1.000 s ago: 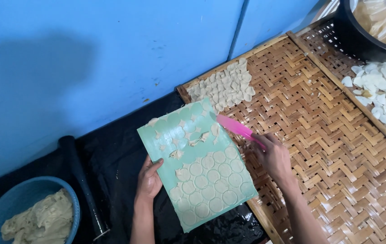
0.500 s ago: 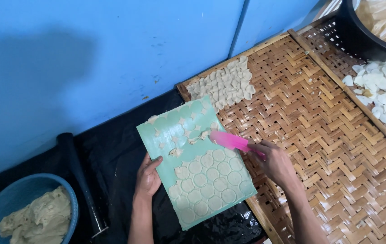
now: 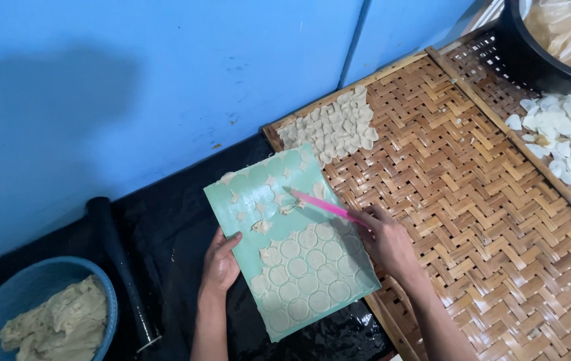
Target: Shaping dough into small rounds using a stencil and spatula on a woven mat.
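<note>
The right hand (image 3: 385, 244) pinches a pink scraper (image 3: 322, 204), its long axis running up-left, tip among dough scraps mid-board. The left hand (image 3: 222, 261) clamps the green board's (image 3: 339, 304) left edge; cut dough rounds (image 3: 305, 271) fill its lower half, beside the woven tray's (image 3: 472, 200) left edge.

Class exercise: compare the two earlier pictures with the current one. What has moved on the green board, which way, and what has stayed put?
The right hand has swept the pink scraper leftward from the board's right edge onto its upper middle, among the dough scraps. The left hand still grips the left edge of the green board. The cut dough rounds, woven tray and blue bowl are unchanged.
</note>
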